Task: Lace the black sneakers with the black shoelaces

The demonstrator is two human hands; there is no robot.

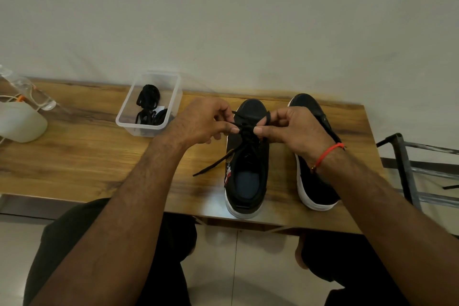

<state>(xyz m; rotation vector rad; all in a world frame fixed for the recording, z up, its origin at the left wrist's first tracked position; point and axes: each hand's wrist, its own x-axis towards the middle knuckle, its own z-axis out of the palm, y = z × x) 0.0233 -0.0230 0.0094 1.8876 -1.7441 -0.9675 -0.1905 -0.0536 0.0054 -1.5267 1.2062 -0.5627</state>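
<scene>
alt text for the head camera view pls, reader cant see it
Both hands, left hand and right hand, pinch a black shoelace over the left sneaker on a wooden table. The second sneaker stands beside it; a clear box holds more laces.

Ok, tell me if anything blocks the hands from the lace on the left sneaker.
Nothing visible does. The left hand and right hand each already pinch the lace over the left sneaker.
</scene>
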